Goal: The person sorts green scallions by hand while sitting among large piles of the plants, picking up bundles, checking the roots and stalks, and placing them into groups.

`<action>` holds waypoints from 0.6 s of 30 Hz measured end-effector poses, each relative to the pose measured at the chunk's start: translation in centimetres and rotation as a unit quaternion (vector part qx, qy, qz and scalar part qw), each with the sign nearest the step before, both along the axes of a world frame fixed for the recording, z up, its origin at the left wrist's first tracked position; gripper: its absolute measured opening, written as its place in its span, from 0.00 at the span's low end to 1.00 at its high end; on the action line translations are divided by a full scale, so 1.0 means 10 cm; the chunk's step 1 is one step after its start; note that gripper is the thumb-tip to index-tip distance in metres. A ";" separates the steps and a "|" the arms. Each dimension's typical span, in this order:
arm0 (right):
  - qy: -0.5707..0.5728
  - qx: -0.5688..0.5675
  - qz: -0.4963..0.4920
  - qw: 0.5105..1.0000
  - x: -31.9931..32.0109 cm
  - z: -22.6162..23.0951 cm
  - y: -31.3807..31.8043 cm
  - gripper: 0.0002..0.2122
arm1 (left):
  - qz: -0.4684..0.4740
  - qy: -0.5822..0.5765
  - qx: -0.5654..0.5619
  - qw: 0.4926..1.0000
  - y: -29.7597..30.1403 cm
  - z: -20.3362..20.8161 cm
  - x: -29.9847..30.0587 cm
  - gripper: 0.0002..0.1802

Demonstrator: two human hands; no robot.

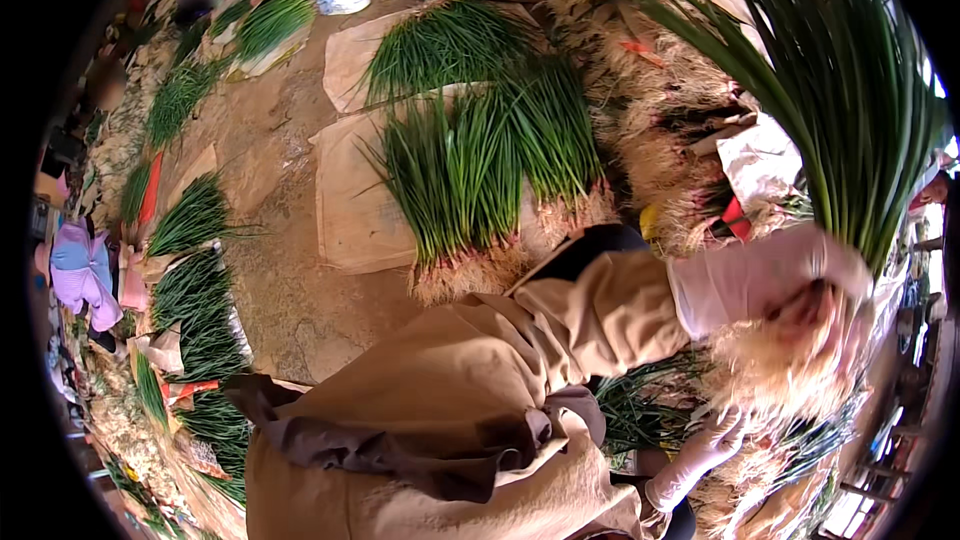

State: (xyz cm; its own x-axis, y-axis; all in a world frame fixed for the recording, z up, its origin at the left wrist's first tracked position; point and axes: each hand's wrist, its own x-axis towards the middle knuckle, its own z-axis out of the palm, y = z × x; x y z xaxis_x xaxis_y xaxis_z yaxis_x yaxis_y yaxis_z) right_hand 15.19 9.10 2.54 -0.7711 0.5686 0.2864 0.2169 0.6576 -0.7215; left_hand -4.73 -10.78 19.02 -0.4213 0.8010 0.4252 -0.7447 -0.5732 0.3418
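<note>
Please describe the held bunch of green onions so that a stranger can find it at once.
From the brown coat, follow the sleeve rightward to the gloved left hand. The bunch it grips spreads long green leaves toward the upper right edge. Unlike the bunches lying on tan sheets, it is held up.

1. A thick bundle of green onions (850, 140) is held off the ground in the left hand (775, 280), at the right of the view.
2. Its long, narrow leaves (860, 70) are dark green and glossy; they point upward and spread into a fan, some arching out to the upper left.
3. Reddish bulb ends (803, 305) show just below the grip.
4. Pale, straw-coloured roots (790, 370) hang beneath in a shaggy, untrimmed mass, blurred in places.
</note>
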 end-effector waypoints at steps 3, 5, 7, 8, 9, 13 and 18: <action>-0.078 -0.005 -0.007 0.997 -0.10 -0.48 0.22 0.12 | 0.096 0.030 0.001 0.995 -0.40 -0.09 -0.47 0.13; -0.204 -0.058 -0.001 0.977 -0.16 -0.59 0.17 0.11 | 0.280 0.244 -0.010 0.929 -0.96 -0.56 -0.89 0.17; -0.159 -0.111 0.031 0.981 -0.01 -1.34 0.41 0.11 | 0.306 0.259 -0.075 0.913 -1.56 -0.86 -1.04 0.20; -0.230 -0.066 0.097 0.966 -0.08 -1.15 0.21 0.11 | 0.275 0.212 -0.108 0.932 -1.94 -1.12 -1.04 0.19; -0.260 -0.069 0.103 0.957 -0.01 -1.26 0.21 0.11 | 0.242 0.165 -0.135 0.946 -2.30 -1.30 -1.03 0.18; -0.351 -0.042 0.113 0.929 -0.02 -1.53 -0.03 0.14 | 0.294 -0.018 -0.252 0.922 -3.13 -2.07 -0.60 0.16; -0.448 0.012 0.143 0.882 0.21 -1.82 -0.05 0.12 | 0.276 -0.248 -0.378 0.849 -3.73 -3.73 0.23 0.21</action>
